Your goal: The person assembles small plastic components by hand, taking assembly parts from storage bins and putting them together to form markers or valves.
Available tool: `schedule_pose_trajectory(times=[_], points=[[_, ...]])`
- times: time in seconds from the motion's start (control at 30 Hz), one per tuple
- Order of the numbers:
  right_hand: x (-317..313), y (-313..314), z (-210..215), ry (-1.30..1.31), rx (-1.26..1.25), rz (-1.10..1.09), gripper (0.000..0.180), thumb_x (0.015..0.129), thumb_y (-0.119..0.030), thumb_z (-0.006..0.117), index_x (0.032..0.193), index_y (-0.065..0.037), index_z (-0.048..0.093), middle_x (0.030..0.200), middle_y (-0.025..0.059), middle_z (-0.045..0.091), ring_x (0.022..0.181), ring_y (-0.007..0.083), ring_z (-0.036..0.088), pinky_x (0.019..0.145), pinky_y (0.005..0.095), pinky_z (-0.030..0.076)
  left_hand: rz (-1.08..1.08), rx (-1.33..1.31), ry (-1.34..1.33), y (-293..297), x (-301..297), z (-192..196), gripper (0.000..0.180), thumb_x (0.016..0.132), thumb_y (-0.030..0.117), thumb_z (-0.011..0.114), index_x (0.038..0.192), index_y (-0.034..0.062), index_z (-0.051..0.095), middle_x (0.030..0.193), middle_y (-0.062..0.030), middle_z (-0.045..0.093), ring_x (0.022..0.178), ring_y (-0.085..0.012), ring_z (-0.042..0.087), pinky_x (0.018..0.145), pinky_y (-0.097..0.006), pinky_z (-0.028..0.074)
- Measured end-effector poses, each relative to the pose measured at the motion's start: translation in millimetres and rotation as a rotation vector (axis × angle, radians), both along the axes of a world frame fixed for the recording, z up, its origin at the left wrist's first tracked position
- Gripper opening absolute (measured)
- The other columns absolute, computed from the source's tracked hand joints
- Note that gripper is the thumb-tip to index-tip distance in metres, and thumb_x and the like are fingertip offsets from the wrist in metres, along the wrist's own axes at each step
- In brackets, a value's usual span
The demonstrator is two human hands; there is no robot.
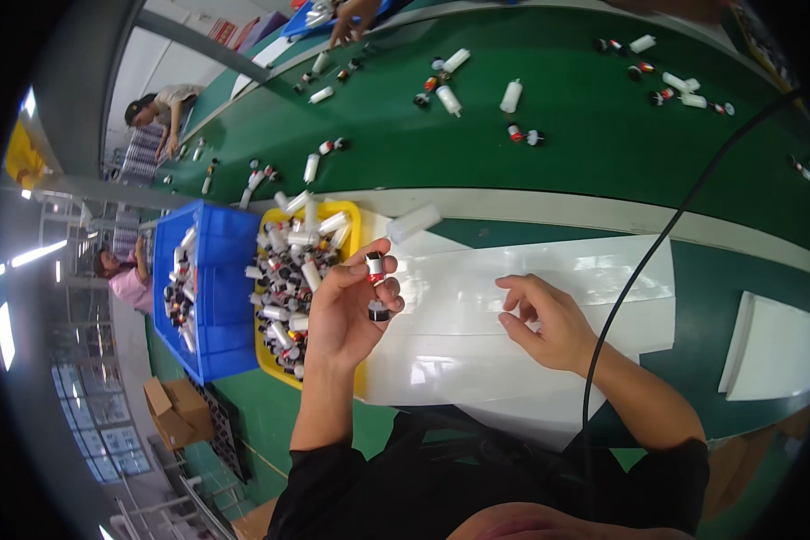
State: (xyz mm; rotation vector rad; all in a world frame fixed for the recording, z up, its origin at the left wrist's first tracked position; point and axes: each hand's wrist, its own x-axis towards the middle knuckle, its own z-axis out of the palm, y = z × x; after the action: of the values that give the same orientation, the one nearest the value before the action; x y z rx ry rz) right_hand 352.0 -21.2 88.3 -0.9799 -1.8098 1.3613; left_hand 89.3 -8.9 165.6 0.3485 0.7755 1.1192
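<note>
**Small cap pinched in our left hand, right hand bare over the white sheet**

Black sleeves at the near edge are closest to us, our forearms running out from them. Our left hand [349, 310] is raised at the right rim of the yellow bin [355, 214], thumb and fingertips clamped on a small silver-and-red cap [374, 267]. A second dark piece [380, 312] sits lower in the same hand, against the palm; we cannot tell its shape. Our right hand [543, 322] hovers to the right, well apart from the left, fingers loosely curled and holding nothing, above the white sheet [531, 270].

Left of the yellow bin, touching it, stands a blue bin [220, 270]. Both hold white bottles and dark caps in a heap too small to sort out. One white bottle [414, 222] lies just beyond our left hand. Farther off, the green belt [567, 144] carries scattered bottles and caps. A black cable [639, 270] crosses over our right wrist. Another person's hand [349, 20] shows at the far edge, mostly cut off.
</note>
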Motion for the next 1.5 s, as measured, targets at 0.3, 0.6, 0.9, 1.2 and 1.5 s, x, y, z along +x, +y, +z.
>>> schedule_pose_trajectory(times=[0.3,0.6,0.9,1.2,1.5], points=[[10,4,-2,0.005,-0.057,-0.079,0.046,0.079,-0.007,0.069,0.12,-0.004,0.049,0.089,0.0064,0.055,0.067,0.0141,0.054,0.061,0.0267,0.047,0.043,0.032,-0.106,-4,52,-45,0.04,0.092,0.022,0.06,0.126,0.0038,0.048,0.104,-0.005,0.06,0.1,-0.0192,0.056,0.091,-0.035,0.047],[-13,13,-9,0.195,0.314,-0.321,0.059,0.066,-0.004,0.081,0.118,-0.006,0.053,0.104,0.0085,0.051,0.081,0.0153,0.057,0.068,0.0255,0.047,0.071,0.076,-0.267,1,97,-77,0.03,0.093,0.012,0.057,0.121,0.0034,0.054,0.115,-0.0122,0.061,0.107,-0.0233,0.057,0.097,-0.035,0.044],[-8,14,-10,0.236,0.022,-0.346,0.033,0.073,-0.002,0.074,0.101,-0.006,0.059,0.095,0.0061,0.056,0.079,0.0142,0.055,0.066,0.0257,0.046,0.091,0.244,0.028,-9,102,-88,0.029,0.089,0.003,0.06,0.118,0.0003,0.059,0.114,-0.0122,0.062,0.109,-0.0191,0.055,0.098,-0.033,0.039],[-4,25,-10,0.013,0.383,-0.365,0.028,0.068,-0.005,0.077,0.091,-0.007,0.063,0.09,0.0054,0.057,0.081,0.0201,0.056,0.065,0.0296,0.046,0.112,0.25,0.383,-11,102,-77,0.024,0.088,0.005,0.063,0.111,-0.0038,0.064,0.107,-0.0111,0.066,0.09,-0.0134,0.061,0.083,-0.026,0.047],[16,29,42,-0.279,0.787,-0.018,0.028,0.055,-0.008,0.074,0.082,-0.015,0.067,0.092,0.0035,0.056,0.087,0.0232,0.054,0.07,0.0316,0.047,-0.157,0.733,1.047,2,58,-35,0.019,0.082,0.008,0.069,0.1,0.0011,0.069,0.088,-0.013,0.067,0.075,-0.015,0.061,0.068,-0.026,0.048]])
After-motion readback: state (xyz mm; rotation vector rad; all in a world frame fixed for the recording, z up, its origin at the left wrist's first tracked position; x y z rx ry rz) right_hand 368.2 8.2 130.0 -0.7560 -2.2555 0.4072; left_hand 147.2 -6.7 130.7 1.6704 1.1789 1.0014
